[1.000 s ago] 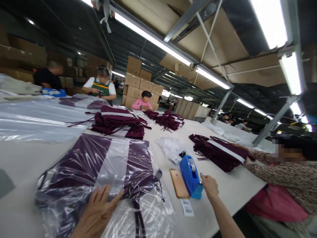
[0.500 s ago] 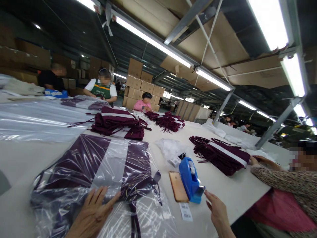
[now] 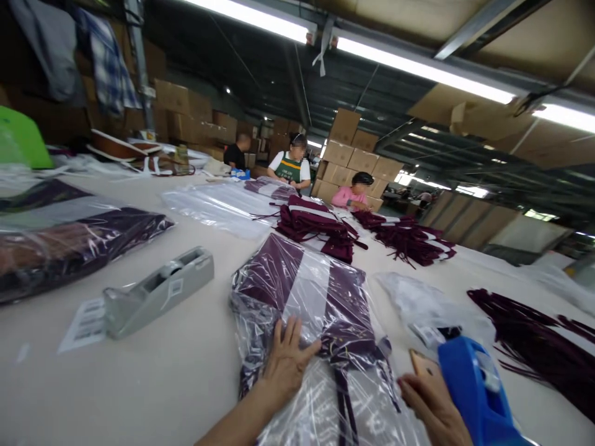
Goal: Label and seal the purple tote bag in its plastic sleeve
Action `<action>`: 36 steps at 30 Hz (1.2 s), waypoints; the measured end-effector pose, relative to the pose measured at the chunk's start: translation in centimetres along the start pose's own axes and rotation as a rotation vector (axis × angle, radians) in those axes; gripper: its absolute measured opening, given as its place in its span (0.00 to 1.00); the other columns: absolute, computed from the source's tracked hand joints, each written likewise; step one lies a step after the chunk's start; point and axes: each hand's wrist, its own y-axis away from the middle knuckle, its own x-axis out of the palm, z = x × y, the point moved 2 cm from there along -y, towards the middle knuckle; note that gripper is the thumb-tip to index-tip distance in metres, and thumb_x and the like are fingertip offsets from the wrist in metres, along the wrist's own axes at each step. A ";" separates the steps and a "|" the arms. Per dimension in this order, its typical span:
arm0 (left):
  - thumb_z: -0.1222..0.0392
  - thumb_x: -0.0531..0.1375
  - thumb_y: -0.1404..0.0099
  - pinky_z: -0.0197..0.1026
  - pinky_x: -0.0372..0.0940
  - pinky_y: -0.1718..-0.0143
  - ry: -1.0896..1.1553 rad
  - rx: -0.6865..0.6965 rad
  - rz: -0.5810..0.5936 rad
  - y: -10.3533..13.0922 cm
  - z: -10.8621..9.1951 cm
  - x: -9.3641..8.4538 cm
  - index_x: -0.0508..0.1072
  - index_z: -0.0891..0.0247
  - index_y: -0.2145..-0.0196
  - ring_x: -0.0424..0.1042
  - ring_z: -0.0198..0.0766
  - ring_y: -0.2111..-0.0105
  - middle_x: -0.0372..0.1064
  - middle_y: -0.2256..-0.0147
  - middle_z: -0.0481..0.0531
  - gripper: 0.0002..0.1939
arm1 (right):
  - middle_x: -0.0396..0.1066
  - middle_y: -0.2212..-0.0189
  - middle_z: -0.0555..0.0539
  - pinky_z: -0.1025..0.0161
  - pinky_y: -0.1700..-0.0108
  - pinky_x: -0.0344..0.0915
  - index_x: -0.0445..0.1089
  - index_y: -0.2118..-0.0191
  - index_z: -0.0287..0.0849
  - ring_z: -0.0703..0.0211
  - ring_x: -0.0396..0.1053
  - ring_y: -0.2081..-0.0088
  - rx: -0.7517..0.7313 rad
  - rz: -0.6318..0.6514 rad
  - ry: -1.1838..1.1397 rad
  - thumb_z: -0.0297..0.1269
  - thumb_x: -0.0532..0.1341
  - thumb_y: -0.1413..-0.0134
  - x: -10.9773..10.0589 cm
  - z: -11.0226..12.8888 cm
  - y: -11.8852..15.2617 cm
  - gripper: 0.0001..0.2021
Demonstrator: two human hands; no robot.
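A maroon and white garment in a clear plastic bag (image 3: 302, 291) lies on the white table (image 3: 186, 365) in front of me. My left hand (image 3: 286, 359) presses flat on the bag's near end, fingers spread. My right hand (image 3: 430, 406) hovers at the bag's right edge, fingers curled, beside a blue tape dispenser (image 3: 474, 390). Whether it pinches a piece of tape is unclear. An orange phone (image 3: 418, 362) peeks out behind that hand.
A grey tape dispenser (image 3: 158, 291) and a label sheet (image 3: 86, 322) lie to the left, with bagged garments (image 3: 69, 241) beyond. Maroon garment stacks (image 3: 316, 223) and loose plastic bags (image 3: 223, 204) fill the far table. Several people (image 3: 292, 164) work at the back.
The view has swung left, bringing the grey dispenser into sight. My right hand has left the blue dispenser's front and come toward the bag. My left hand stays pressed on the bag.
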 end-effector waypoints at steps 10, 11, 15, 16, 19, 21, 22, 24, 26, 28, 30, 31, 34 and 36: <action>0.55 0.54 0.33 0.75 0.44 0.45 0.041 0.105 -0.214 0.6 0.0 2.9 0.53 0.45 0.39 0.43 0.64 0.37 0.45 0.36 0.65 0.26 | 0.59 0.78 0.53 0.64 0.69 0.56 0.64 0.74 0.42 0.61 0.57 0.73 -0.372 0.613 0.071 0.45 0.54 0.51 15.2 11.4 -8.7 0.11; 0.56 0.53 0.33 0.76 0.43 0.45 0.032 0.132 -0.216 0.6 -0.1 3.0 0.52 0.47 0.39 0.43 0.63 0.37 0.46 0.37 0.64 0.26 | 0.59 0.78 0.52 0.64 0.69 0.57 0.64 0.73 0.42 0.61 0.57 0.73 -0.376 0.627 0.074 0.45 0.53 0.51 15.5 11.4 -9.2 0.11; 0.58 0.50 0.32 0.76 0.40 0.45 0.027 0.184 -0.199 0.7 -0.4 2.8 0.50 0.54 0.38 0.47 0.62 0.38 0.52 0.39 0.63 0.26 | 0.62 0.77 0.52 0.65 0.68 0.58 0.65 0.73 0.42 0.61 0.60 0.73 -0.392 0.714 0.161 0.43 0.54 0.52 16.5 11.7 -10.1 0.10; 0.57 0.50 0.32 0.76 0.41 0.45 0.033 0.184 -0.187 0.7 -0.5 2.6 0.51 0.55 0.38 0.48 0.63 0.39 0.52 0.39 0.64 0.26 | 0.62 0.78 0.52 0.66 0.68 0.57 0.65 0.73 0.42 0.62 0.60 0.73 -0.394 0.735 0.200 0.41 0.54 0.52 16.7 11.9 -10.2 0.09; 0.53 0.51 0.32 0.75 0.42 0.45 0.046 0.172 -0.130 0.5 -0.7 2.1 0.53 0.58 0.39 0.51 0.63 0.40 0.55 0.41 0.68 0.26 | 0.65 0.79 0.52 0.66 0.69 0.56 0.67 0.74 0.41 0.61 0.62 0.73 -0.397 0.764 0.339 0.35 0.55 0.53 17.6 12.3 -10.4 0.06; 0.52 0.52 0.33 0.72 0.45 0.44 0.057 0.153 -0.087 0.4 -0.9 1.9 0.55 0.59 0.39 0.52 0.62 0.40 0.57 0.42 0.68 0.26 | 0.65 0.79 0.52 0.65 0.69 0.55 0.69 0.75 0.41 0.61 0.62 0.73 -0.399 0.754 0.435 0.32 0.56 0.54 18.3 12.3 -10.6 0.05; 0.52 0.53 0.33 0.70 0.47 0.44 0.065 0.143 -0.073 0.3 -0.9 1.8 0.55 0.59 0.39 0.52 0.62 0.40 0.57 0.42 0.68 0.26 | 0.66 0.80 0.51 0.65 0.69 0.54 0.69 0.76 0.41 0.61 0.62 0.74 -0.399 0.743 0.481 0.31 0.57 0.54 18.7 12.3 -10.8 0.05; 0.52 0.53 0.33 0.67 0.50 0.44 0.086 0.129 -0.057 0.2 -1.0 1.8 0.55 0.59 0.39 0.53 0.62 0.40 0.55 0.41 0.68 0.27 | 0.65 0.81 0.51 0.65 0.70 0.53 0.70 0.78 0.41 0.60 0.63 0.74 -0.386 0.709 0.558 0.29 0.59 0.55 19.5 12.1 -11.1 0.05; 0.53 0.53 0.34 0.67 0.51 0.45 0.098 0.122 -0.047 0.1 -1.0 2.0 0.54 0.58 0.39 0.54 0.63 0.41 0.54 0.40 0.68 0.27 | 0.64 0.83 0.51 0.65 0.71 0.53 0.69 0.80 0.40 0.60 0.63 0.75 -0.354 0.662 0.612 0.28 0.61 0.56 20.2 11.8 -11.5 0.06; 0.53 0.54 0.34 0.68 0.51 0.45 0.095 0.116 -0.041 0.1 -0.9 2.2 0.53 0.57 0.38 0.53 0.64 0.40 0.52 0.39 0.68 0.28 | 0.63 0.84 0.52 0.65 0.72 0.53 0.69 0.81 0.41 0.60 0.64 0.76 -0.312 0.625 0.637 0.29 0.63 0.56 20.6 11.4 -11.8 0.07; 0.54 0.54 0.34 0.68 0.50 0.45 0.085 0.120 -0.043 0.1 -0.8 2.3 0.53 0.57 0.38 0.52 0.65 0.40 0.50 0.38 0.67 0.28 | 0.64 0.85 0.52 0.66 0.73 0.53 0.69 0.81 0.41 0.61 0.65 0.77 -0.276 0.585 0.647 0.32 0.65 0.57 20.6 11.0 -12.3 0.08; 0.56 0.54 0.34 0.69 0.50 0.44 0.081 0.127 -0.043 0.2 -0.8 2.3 0.53 0.57 0.38 0.51 0.65 0.40 0.50 0.38 0.67 0.28 | 0.65 0.84 0.52 0.66 0.74 0.53 0.69 0.80 0.41 0.60 0.65 0.76 -0.263 0.548 0.652 0.34 0.67 0.58 20.4 10.9 -12.5 0.07; 0.59 0.53 0.35 0.70 0.50 0.45 0.080 0.142 -0.032 0.3 -0.8 2.2 0.52 0.58 0.38 0.50 0.65 0.39 0.50 0.38 0.67 0.28 | 0.69 0.79 0.48 0.64 0.74 0.52 0.68 0.75 0.41 0.55 0.67 0.73 -0.234 0.375 0.683 0.40 0.71 0.65 19.3 10.7 -13.0 0.13; 0.60 0.53 0.35 0.70 0.50 0.45 0.080 0.144 -0.019 0.4 -0.8 2.1 0.52 0.58 0.38 0.49 0.65 0.38 0.49 0.38 0.67 0.29 | 0.70 0.76 0.46 0.64 0.73 0.53 0.68 0.72 0.40 0.53 0.67 0.71 -0.229 0.273 0.705 0.39 0.71 0.64 18.7 10.8 -12.5 0.14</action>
